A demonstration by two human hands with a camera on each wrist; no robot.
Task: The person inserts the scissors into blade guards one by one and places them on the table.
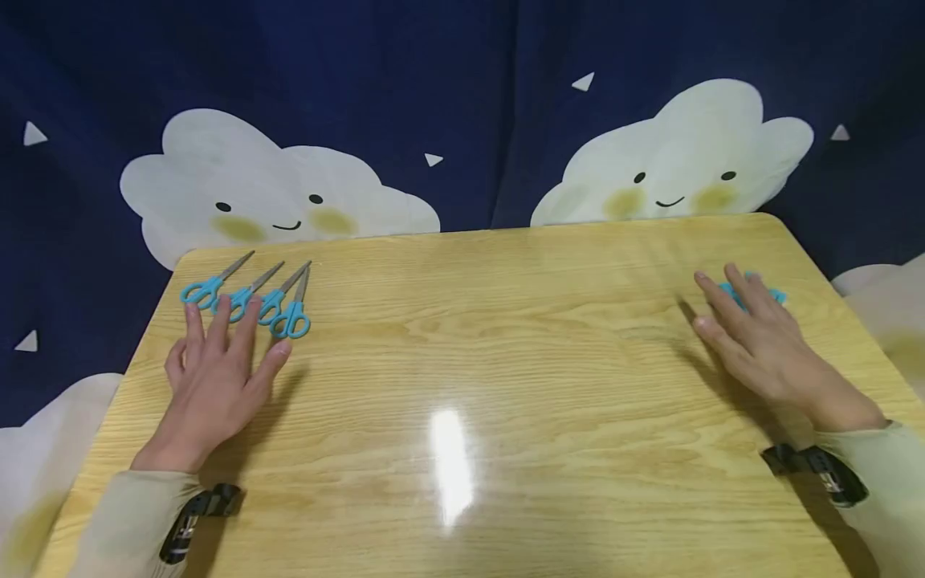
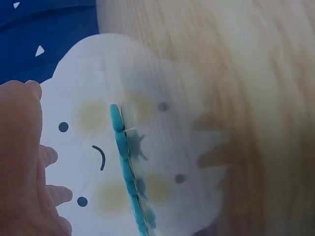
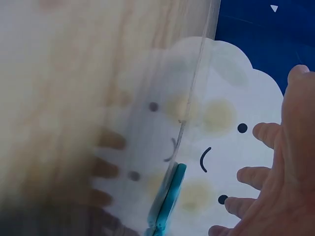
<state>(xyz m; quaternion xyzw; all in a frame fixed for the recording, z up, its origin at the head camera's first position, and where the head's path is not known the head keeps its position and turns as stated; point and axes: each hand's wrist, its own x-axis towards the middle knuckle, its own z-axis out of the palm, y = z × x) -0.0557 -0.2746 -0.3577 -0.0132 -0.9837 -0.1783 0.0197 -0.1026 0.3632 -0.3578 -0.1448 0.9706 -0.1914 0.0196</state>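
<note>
Several pairs of scissors (image 1: 290,321) with light blue handles lie in a slanting row at the table's far left, metal blades pointing away. My left hand (image 1: 212,381) is spread over the near side of that row, fingertips right at the handles and nothing gripped. Edge-on in the left wrist view, the handles (image 2: 127,164) form a teal line beside the hand. At the far right, my right hand (image 1: 769,353) has its fingers extended over a light blue object (image 1: 776,295), mostly hidden beneath them. The right wrist view shows a teal piece (image 3: 172,191) low on the tabletop.
The wood-grain table (image 1: 506,337) has a glossy surface with a bright reflection near its front middle. Behind it hangs a dark blue curtain (image 1: 477,96) printed with smiling white clouds. Each wrist wears a black strap with a small device.
</note>
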